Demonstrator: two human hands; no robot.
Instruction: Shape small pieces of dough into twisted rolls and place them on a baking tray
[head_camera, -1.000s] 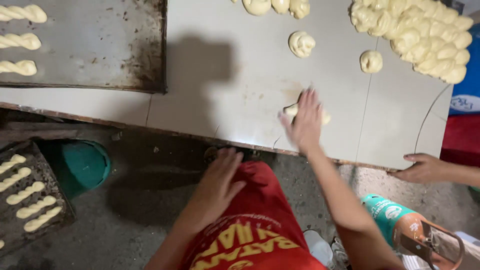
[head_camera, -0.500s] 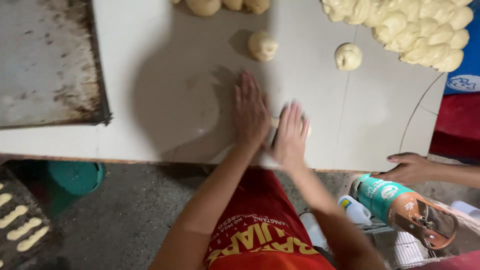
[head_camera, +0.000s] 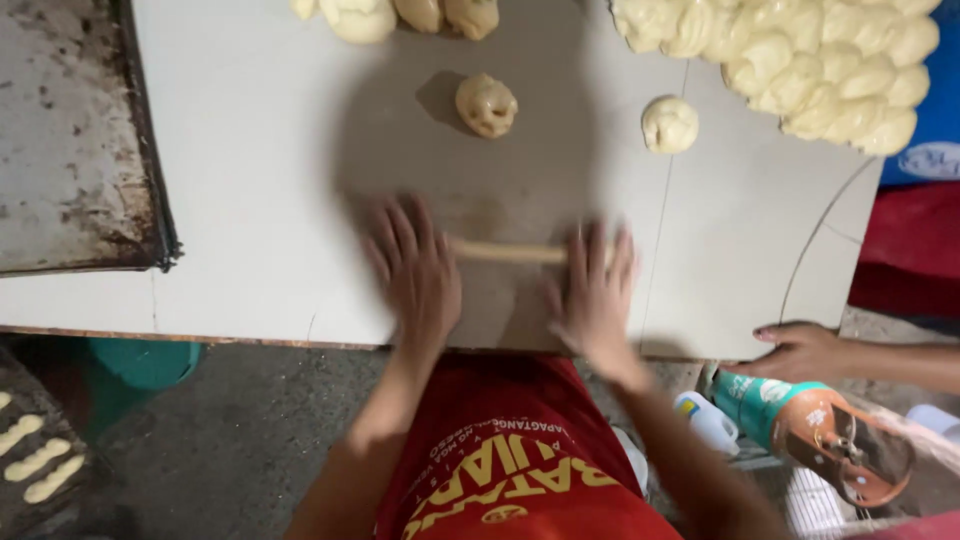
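White table (head_camera: 250, 200), hands (head_camera: 505, 275) on dough rope (head_camera: 505, 252)

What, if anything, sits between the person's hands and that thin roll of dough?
Nothing visible. The left hand and right hand lie flat on the dough roll, one over each end, on the white table. The nearest dough ball lies farther back.

Dough rope (head_camera: 508, 252) is lying crosswise on the table (head_camera: 250, 250), near its front edge, with the left hand (head_camera: 415, 270) pressing on its left end and the right hand (head_camera: 592, 290) on its right end. Two dough balls (head_camera: 486, 104) are sitting behind it (well apart from it). Baking tray (head_camera: 70, 140) is resting at far left; dough pile (head_camera: 790, 55) is sitting at rear right.
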